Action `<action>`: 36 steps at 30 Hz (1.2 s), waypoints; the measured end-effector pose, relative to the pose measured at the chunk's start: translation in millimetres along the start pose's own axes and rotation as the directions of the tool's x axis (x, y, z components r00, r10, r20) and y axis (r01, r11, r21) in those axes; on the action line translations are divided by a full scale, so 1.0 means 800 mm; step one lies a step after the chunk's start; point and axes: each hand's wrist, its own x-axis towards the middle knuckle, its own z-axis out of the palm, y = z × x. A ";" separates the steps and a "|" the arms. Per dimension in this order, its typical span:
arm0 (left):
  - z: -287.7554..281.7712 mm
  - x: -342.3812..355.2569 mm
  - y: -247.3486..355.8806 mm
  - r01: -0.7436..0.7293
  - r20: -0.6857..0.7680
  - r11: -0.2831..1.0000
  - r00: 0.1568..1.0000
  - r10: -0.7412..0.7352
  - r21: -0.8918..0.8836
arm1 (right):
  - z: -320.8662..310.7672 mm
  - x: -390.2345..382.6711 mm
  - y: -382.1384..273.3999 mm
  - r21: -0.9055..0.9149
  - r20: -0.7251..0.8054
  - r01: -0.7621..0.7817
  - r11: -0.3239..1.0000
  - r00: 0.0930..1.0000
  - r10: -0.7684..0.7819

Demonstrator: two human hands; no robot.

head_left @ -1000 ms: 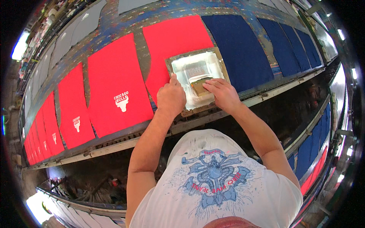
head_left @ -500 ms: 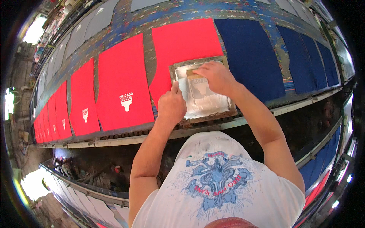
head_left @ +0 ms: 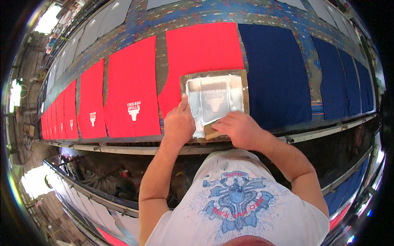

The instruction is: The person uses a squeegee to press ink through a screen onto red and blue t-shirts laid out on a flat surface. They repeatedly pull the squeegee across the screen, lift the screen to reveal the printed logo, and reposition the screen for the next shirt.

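Observation:
A wooden screen printing frame (head_left: pixel 247 94) lies over the lower part of a red fabric piece (head_left: pixel 201 47). White ink smears its mesh, where a bull's head design with lettering shows through. My left hand (head_left: pixel 179 125) is closed at the frame's left edge, one finger stretched along the wood. Inside the frame, at the edge nearest me, my right hand (head_left: pixel 240 129) grips a wooden squeegee (head_left: pixel 211 132). The fingers cover part of the squeegee, and its blade is hidden.
Left of the frame lies a row of red pieces (head_left: pixel 132 78) with white bull's head prints. Dark blue pieces (head_left: pixel 275 74) lie to the right, grey pieces (head_left: pixel 100 24) at the far side. A rail (head_left: pixel 102 147) runs along the table's near edge. Another fabric-covered table stands behind me.
My right hand has drawn the squeegee from the frame's far side to its near side, uncovering the design. My left hand stays at the left edge. The view has shifted slightly.

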 end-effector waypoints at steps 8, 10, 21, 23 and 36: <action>0.003 -0.003 0.016 0.074 -0.017 0.996 0.997 -0.073 0.041 | -0.025 0.088 0.094 -0.114 -0.204 -0.108 0.988 0.975 0.083; 0.003 -0.004 0.017 0.074 -0.026 0.996 0.997 -0.073 0.043 | -0.021 0.087 0.093 -0.130 -0.234 -0.130 0.983 0.967 0.096; 0.012 -0.004 0.009 0.021 -0.012 0.996 1.000 -0.020 0.090 | 0.033 -0.002 -0.008 -0.165 -0.121 -0.046 0.985 0.992 0.026; 0.014 -0.003 0.009 0.015 0.001 0.993 1.000 -0.016 0.117 | 0.040 -0.014 -0.026 -0.162 -0.135 -0.049 0.986 0.991 0.028; -0.001 0.004 -0.003 -0.001 0.011 1.000 1.000 0.001 0.017 | 0.054 -0.085 -0.075 -0.109 -0.274 -0.241 0.964 0.940 0.204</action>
